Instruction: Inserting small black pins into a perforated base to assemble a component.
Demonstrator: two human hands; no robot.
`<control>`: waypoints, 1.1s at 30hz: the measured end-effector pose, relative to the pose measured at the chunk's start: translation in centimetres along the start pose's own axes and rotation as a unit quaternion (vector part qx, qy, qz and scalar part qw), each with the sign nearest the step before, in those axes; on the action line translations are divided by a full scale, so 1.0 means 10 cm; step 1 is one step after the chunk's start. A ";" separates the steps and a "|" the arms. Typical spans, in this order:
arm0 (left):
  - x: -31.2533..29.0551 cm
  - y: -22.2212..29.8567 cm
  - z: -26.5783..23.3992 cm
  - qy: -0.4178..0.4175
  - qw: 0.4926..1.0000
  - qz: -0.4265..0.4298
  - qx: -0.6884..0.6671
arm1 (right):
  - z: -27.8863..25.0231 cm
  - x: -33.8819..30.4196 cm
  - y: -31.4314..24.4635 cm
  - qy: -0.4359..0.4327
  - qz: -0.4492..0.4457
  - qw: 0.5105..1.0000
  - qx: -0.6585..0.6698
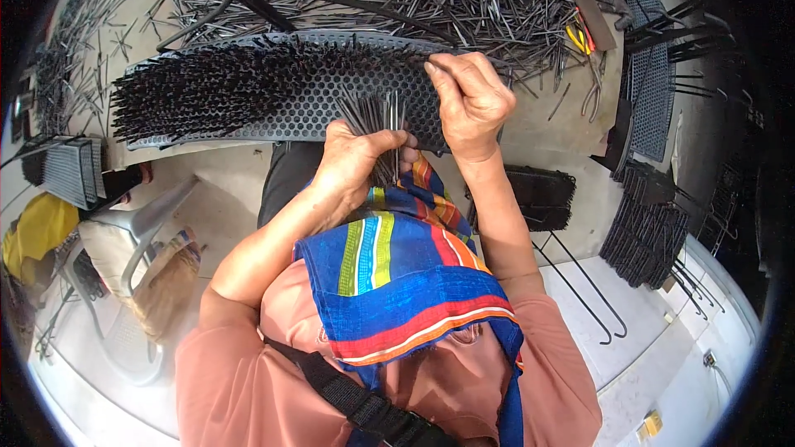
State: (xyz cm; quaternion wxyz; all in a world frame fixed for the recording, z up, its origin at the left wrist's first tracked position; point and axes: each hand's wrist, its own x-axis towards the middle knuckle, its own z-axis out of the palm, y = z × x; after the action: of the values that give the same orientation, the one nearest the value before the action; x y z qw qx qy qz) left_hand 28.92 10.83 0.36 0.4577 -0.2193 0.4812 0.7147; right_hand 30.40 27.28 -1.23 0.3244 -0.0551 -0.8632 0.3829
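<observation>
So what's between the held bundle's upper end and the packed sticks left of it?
Head view: bare perforated panel between bundle and packed sticks.

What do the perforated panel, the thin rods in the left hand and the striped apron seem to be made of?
Perforated panel: dark grey, dull sheen; metal or plastic, since its even round holes fit both.
Thin rods in the left hand: possibly metal or plastic, dark with pale glints.
Striped apron: probably woven fabric, mostly matte, judging by its soft folds.
</observation>
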 end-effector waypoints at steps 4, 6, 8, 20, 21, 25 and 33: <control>0.01 -0.02 -0.03 0.002 1.000 -0.008 -0.017 | -0.02 0.05 -0.07 -0.036 -0.023 0.998 -0.053; 0.00 -0.01 -0.01 -0.002 1.000 -0.009 -0.025 | 0.00 0.10 -0.02 -0.049 -0.047 0.994 -0.081; -0.02 0.00 0.01 -0.005 1.000 -0.011 -0.017 | -0.06 0.09 -0.06 -0.063 -0.065 0.992 -0.092; -0.07 -0.01 0.12 -0.057 0.998 0.005 0.001 | -0.28 -0.30 -0.17 -0.183 0.453 0.803 0.341; -0.06 -0.02 0.12 -0.042 0.999 0.015 0.012 | -0.27 -0.33 -0.16 -0.180 0.453 0.804 0.340; -0.03 0.01 0.12 -0.047 0.992 0.050 0.103 | -0.22 -0.50 -0.15 -0.090 0.470 0.804 0.354; 0.08 0.03 0.06 -0.016 0.996 0.041 0.073 | -0.64 -0.28 -0.62 -0.006 0.010 0.991 0.137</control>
State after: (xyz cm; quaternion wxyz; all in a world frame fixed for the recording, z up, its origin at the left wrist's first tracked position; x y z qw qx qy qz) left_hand 28.31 11.67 0.17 0.4506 -0.1539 0.5337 0.6989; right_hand 37.40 26.01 4.78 0.3201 -0.0165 -0.8040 0.5009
